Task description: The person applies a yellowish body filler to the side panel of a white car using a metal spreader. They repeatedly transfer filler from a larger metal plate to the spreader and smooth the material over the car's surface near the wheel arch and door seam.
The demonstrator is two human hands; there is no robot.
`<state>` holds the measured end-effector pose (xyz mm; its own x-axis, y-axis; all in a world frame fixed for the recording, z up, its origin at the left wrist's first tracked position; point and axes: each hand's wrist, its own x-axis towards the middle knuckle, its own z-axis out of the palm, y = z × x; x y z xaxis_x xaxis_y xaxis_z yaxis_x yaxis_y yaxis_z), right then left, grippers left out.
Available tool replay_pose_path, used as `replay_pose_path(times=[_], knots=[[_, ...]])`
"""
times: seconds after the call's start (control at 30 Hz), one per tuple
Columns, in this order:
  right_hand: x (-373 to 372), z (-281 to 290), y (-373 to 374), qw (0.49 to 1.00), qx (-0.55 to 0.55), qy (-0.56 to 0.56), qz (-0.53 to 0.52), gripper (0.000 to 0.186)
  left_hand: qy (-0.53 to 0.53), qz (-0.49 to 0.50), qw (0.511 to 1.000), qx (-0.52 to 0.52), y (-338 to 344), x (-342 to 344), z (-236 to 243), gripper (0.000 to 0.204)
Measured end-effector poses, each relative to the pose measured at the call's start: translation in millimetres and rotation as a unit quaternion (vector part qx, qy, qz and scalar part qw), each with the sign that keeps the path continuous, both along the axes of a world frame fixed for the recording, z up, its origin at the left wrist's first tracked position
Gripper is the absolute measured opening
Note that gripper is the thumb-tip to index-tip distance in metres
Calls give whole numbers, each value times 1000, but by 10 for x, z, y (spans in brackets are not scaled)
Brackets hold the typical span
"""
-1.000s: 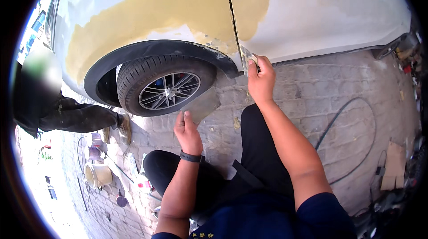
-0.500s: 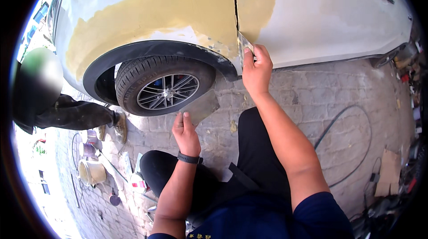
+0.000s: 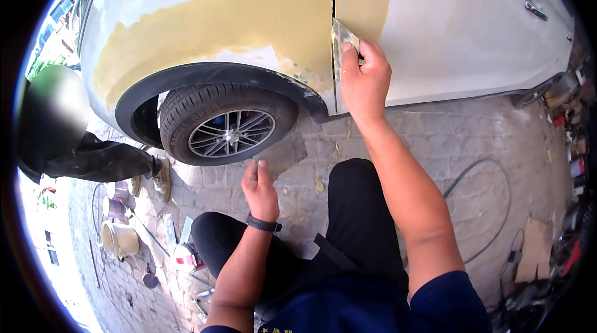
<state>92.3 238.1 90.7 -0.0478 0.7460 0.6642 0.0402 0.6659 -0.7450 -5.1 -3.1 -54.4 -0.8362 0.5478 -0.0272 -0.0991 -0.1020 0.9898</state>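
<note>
My right hand [image 3: 365,84] pinches a thin metal putty scraper [image 3: 342,36], its pointed corner against the dark gap between the car's fender [image 3: 280,16] and its door [image 3: 454,28]. Tan filler covers much of the fender and the door's near strip. Grey spots and bare patches show just above the wheel arch. Lower down, in front of the wheel [image 3: 231,133], my left hand [image 3: 261,193] grips a flat greyish plate [image 3: 287,154] between thumb and fingers. It is held apart from the car.
Another person's trousered leg [image 3: 102,157] is at the left, beside the car's end. Buckets [image 3: 120,240] and a can [image 3: 185,258] stand on the paving at lower left. A dark hose [image 3: 507,202] curves across the ground at right, near a cardboard piece [image 3: 535,249].
My right hand has moved up along the door gap with the scraper. My left hand keeps the plate at nearly the same place. The view has shifted slightly.
</note>
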Motion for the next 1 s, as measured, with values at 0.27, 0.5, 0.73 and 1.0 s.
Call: replay_pose_path(times=[0.27, 0.5, 0.73, 1.0], knots=[[-39, 416, 112, 1000, -7, -2, 5, 16, 12, -22, 1000, -6, -78, -77, -75, 27], [-40, 902, 274, 996, -44, 46, 68, 20, 21, -28, 999, 16, -72, -97, -108, 27], [591, 885, -323, 972, 52, 39, 224, 21, -111, -103, 976, 158, -112, -5, 374, 25], [885, -411, -1053, 880, -103, -110, 450, 27, -102, -189, 953, 216, -213, 94, 566, 27]])
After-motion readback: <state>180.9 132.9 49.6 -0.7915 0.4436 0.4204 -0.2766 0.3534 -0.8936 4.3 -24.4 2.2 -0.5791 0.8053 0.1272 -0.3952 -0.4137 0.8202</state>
